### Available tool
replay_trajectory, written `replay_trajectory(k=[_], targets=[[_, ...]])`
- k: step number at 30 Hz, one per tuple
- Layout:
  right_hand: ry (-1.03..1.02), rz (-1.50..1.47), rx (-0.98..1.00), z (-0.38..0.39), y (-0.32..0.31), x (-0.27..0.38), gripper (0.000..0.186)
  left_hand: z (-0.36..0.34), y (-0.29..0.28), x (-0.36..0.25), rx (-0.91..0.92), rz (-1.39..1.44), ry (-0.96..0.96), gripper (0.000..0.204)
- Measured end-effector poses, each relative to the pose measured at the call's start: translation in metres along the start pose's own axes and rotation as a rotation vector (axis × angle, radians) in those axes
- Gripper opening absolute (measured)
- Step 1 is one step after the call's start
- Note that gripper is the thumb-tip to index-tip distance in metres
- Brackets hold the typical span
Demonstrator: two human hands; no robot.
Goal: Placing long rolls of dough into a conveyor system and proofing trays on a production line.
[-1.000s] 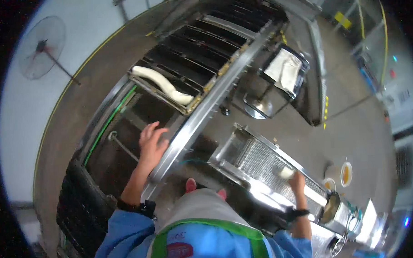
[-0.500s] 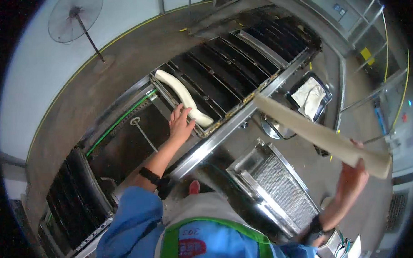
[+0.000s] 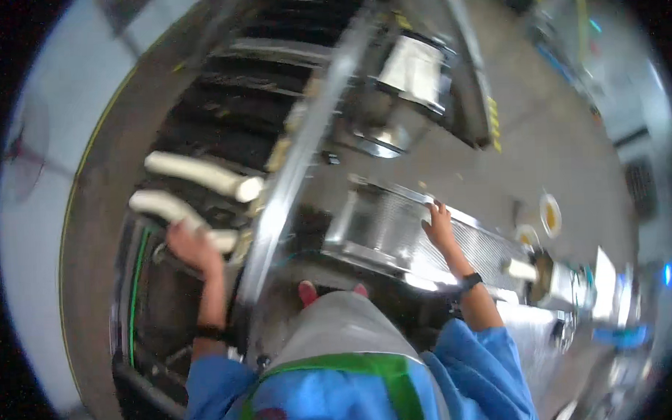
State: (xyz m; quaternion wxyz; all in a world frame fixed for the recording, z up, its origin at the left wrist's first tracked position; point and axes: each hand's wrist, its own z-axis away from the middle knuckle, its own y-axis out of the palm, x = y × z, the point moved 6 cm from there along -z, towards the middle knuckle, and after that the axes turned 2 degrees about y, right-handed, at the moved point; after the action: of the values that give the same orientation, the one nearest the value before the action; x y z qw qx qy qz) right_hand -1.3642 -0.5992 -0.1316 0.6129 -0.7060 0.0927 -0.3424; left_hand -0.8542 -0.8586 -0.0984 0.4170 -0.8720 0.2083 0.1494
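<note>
Head view, second white roll [image 3: 194, 173] added, right hand [image 3: 440, 225] emptied

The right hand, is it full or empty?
Empty, it seems: the right hand is at the belt, with nothing visible in it.

Head-worn view, looking steeply down

We look from the left of two fisheye cameras on the wearer's head, down past the apron [image 3: 333, 328] to the shoes [image 3: 307, 291]. The apron sits close below us, the left hand [image 3: 193, 246] and right hand [image 3: 440, 227] lie farther out, and the floor [image 3: 555, 128] curves toward the rim.
</note>
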Motion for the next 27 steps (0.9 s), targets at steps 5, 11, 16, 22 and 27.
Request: replay_trajectory(k=[5,11,16,22,27], targets=[[0.472,0.428,-0.005,0.106,-0.038,-0.227,0.06,0.001,-0.026,-0.039,-0.035,-0.288,0.127,0.039],[0.521,0.513,0.069,0.134,-0.068,-0.29,0.065,-0.01,0.02,-0.092,0.413,-0.068,0.656,0.033],[0.468,0.548,0.111,0.11,-0.058,-0.278,0.059,-0.006,0.018,-0.117,0.538,-0.016,0.329,0.046],[0.1,0.276,0.0,0.081,-0.072,-0.28,0.051,0.021,-0.023,-0.076,0.504,-0.019,0.24,0.044],[-0.026,-0.448,-0.097,0.07,-0.172,-0.231,0.038,0.031,-0.02,-0.09,0.559,-0.306,0.281,0.037]])
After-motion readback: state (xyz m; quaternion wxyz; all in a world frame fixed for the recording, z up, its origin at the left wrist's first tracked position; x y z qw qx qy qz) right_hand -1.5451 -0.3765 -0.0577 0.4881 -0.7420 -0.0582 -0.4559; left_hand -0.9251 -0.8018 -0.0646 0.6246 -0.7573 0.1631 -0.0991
